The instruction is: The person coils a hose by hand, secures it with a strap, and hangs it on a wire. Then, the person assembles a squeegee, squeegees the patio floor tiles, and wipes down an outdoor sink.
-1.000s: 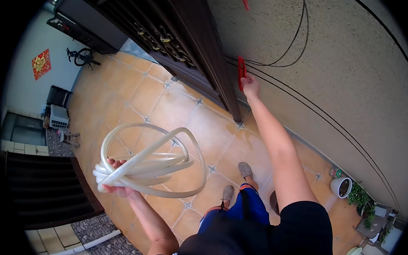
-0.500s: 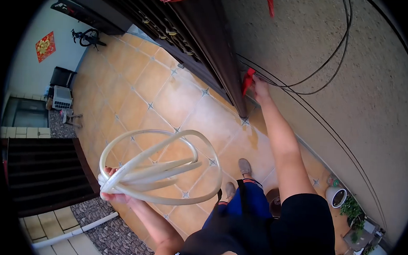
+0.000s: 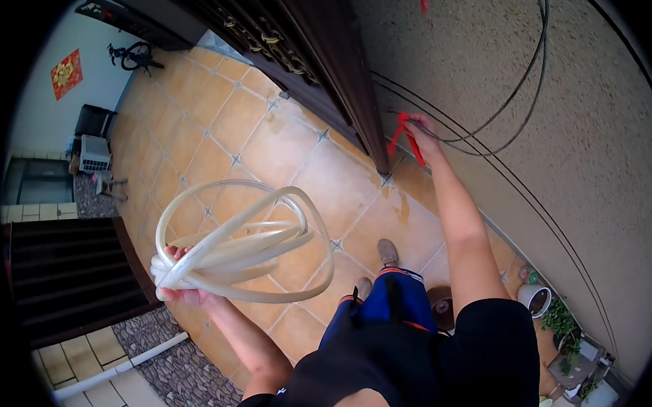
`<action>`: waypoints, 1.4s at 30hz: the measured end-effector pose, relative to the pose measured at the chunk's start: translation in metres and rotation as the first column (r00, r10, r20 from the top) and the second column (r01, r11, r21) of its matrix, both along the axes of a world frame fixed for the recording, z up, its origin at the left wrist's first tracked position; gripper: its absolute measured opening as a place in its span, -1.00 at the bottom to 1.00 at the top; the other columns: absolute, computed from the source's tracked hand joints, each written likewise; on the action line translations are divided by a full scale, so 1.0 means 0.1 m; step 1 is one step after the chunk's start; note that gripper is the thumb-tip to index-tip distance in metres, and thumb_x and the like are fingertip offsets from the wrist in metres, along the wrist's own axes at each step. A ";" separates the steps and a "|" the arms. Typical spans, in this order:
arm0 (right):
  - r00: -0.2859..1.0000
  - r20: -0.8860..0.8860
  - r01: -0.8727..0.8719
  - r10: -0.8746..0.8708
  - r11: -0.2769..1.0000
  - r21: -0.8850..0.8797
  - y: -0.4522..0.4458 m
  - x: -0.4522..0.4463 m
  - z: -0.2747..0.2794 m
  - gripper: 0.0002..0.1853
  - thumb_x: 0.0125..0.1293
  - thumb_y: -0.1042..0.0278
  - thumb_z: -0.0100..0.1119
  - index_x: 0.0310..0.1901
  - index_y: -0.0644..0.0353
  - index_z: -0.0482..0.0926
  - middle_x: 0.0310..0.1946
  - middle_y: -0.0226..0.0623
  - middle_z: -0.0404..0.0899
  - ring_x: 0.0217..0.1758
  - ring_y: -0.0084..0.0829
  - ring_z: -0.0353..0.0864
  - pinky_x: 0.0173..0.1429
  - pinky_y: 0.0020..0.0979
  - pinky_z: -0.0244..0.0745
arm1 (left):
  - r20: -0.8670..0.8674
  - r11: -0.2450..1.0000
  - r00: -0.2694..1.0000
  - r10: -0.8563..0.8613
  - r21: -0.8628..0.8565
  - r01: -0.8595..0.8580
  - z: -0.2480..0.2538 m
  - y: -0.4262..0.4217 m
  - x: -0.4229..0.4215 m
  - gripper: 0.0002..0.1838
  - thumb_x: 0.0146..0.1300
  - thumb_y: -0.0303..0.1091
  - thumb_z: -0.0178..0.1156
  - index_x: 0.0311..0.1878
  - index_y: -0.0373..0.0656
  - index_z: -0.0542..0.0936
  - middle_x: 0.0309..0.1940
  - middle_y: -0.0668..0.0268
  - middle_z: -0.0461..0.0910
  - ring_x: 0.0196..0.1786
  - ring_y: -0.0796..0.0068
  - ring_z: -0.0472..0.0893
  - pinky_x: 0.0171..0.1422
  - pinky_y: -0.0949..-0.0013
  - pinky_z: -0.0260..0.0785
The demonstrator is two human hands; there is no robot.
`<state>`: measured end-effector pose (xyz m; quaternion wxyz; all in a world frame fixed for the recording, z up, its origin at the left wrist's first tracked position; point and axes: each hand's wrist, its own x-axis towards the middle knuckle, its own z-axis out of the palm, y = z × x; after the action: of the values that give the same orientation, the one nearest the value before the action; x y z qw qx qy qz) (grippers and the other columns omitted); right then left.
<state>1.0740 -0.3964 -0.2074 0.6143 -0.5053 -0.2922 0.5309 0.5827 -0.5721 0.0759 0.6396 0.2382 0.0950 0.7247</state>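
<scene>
My left hand is closed around a bundle of coiled translucent hose, whose loops fan out to the right above the tiled floor. On the other side my outstretched right hand is closed on a black cable, beside the wall. A red ribbon hangs at its fingers, with two loose strips; whether it is tied to the cable I cannot tell. Just left of that hand stands the edge of a dark gate. A big loop of the cable rises along the wall above the hand.
Thin black lines run down the rough wall. Potted plants and a white pot stand at its foot. A brown round pot is beside my leg. Far left are a bicycle and a stool.
My right hand has drawn slightly away from the gate edge, and the red ribbon now hangs in separate strips. The hose bundle has shifted a little up and left in view, still in my left hand.
</scene>
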 end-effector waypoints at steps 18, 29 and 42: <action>0.987 -0.152 -0.044 0.043 0.999 -0.002 -0.54 0.05 0.39 -0.78 0.33 0.45 0.03 -0.01 0.14 0.47 -0.19 -0.41 0.56 -0.17 -0.57 0.53 -0.07 -0.47 0.43 | -0.055 0.999 0.998 -0.014 -0.050 0.011 -0.20 -0.01 0.20 -0.10 -0.23 -0.09 0.53 0.13 -0.31 0.30 -0.11 0.22 0.44 0.00 0.34 0.42 0.28 0.20 0.18; 0.954 -0.292 0.073 -0.075 0.997 -0.016 -0.45 -0.05 0.31 -0.82 0.29 0.40 0.11 -0.09 0.12 0.48 -0.26 -0.44 0.58 -0.25 -0.57 0.55 -0.23 -0.53 0.41 | 0.042 0.992 0.996 0.084 -0.100 -0.079 -0.51 -0.01 0.13 -0.08 -0.21 -0.12 0.50 0.19 -0.30 0.24 -0.01 0.24 0.42 0.06 0.34 0.42 0.41 0.12 0.04; 0.989 -0.146 -0.024 0.000 0.987 -0.159 -0.47 0.51 0.28 -0.76 0.28 0.31 0.15 -0.02 0.09 0.53 -0.18 -0.49 0.59 -0.18 -0.60 0.51 -0.13 -0.51 0.36 | 0.113 0.960 0.979 0.169 -0.244 -0.137 -1.78 -0.29 -0.89 -0.16 -0.18 0.01 0.45 0.15 -0.21 0.35 -0.09 0.20 0.45 -0.16 0.38 0.43 0.03 0.20 0.29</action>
<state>1.1249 -0.4433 -0.1791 0.5882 -0.5111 -0.2061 0.5919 0.4938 -0.6008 -0.1017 0.6100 0.1042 0.1554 0.7700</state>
